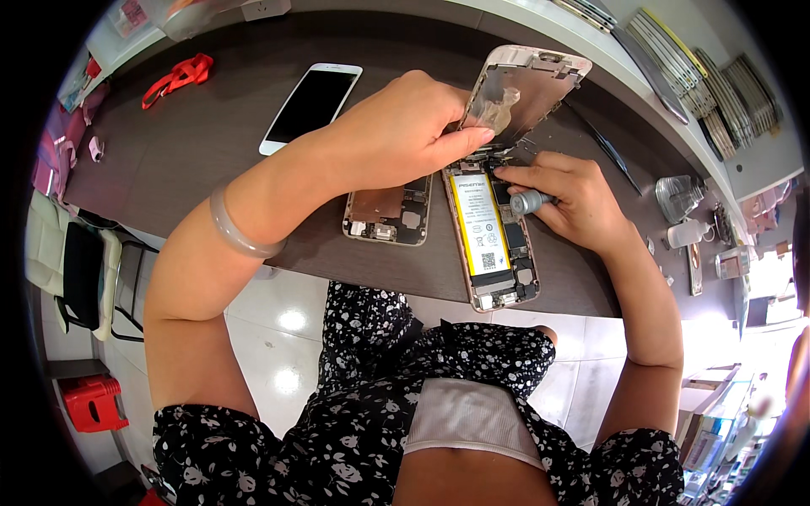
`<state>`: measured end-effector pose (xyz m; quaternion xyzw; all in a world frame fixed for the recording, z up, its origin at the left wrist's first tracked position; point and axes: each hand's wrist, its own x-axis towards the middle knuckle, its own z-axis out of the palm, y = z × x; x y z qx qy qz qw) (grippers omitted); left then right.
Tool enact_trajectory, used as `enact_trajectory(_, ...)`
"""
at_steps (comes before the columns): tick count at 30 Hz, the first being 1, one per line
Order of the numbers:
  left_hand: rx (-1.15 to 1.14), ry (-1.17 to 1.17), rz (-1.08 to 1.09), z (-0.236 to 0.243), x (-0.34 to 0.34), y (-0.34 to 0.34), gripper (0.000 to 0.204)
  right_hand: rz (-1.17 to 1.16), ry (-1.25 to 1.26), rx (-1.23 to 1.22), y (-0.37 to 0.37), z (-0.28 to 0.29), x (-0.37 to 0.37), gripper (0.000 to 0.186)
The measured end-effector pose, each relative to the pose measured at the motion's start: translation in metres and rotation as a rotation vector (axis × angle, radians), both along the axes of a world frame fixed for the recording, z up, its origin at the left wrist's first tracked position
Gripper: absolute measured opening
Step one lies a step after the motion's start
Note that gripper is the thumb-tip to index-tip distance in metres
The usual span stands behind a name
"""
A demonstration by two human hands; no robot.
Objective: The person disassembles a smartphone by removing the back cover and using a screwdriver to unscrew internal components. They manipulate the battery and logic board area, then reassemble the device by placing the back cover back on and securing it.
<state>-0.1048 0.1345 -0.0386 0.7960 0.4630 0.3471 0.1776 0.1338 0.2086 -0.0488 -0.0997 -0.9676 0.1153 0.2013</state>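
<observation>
My left hand (413,126) grips the raised screen panel (533,84) of an opened phone, thumb across its inner face beside a crumpled translucent film (496,111). The phone body (479,221) lies beneath with a yellow-edged white battery exposed. My right hand (574,194) holds a short grey cylindrical tool (530,201), with my index finger at the connectors near the body's top. A second opened phone housing (388,215) lies partly under my left wrist. A white phone with a dark screen (310,108) lies behind my left forearm.
A red strap (175,80) lies at back left on the dark desk (194,152). Dark tweezers (606,143), clear containers (679,196) and a small bottle (682,234) sit at right. Phone housings (683,76) stack on the white shelf. A cream chair (51,261) stands left.
</observation>
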Motion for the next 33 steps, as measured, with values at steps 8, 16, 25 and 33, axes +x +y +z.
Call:
enact_trajectory(8, 0.034, 0.001, -0.001, -0.007, 0.0, 0.003, 0.025, -0.008, -0.025, -0.016, -0.001, 0.0, 0.0, 0.036)
enact_trajectory(16, 0.039, 0.01, -0.001, -0.002, 0.003, 0.0, 0.028, -0.01, -0.049, -0.054, -0.001, 0.003, -0.002, 0.036)
enact_trajectory(25, 0.105, -0.005, -0.023, -0.007, 0.003, 0.001, 0.031, -0.003, -0.056, -0.174, 0.002, 0.007, -0.001, 0.032)
enact_trajectory(33, 0.104, 0.028, -0.008, -0.004, 0.003, 0.0, 0.037, 0.01, -0.055, -0.152, 0.009, 0.004, 0.002, 0.031)
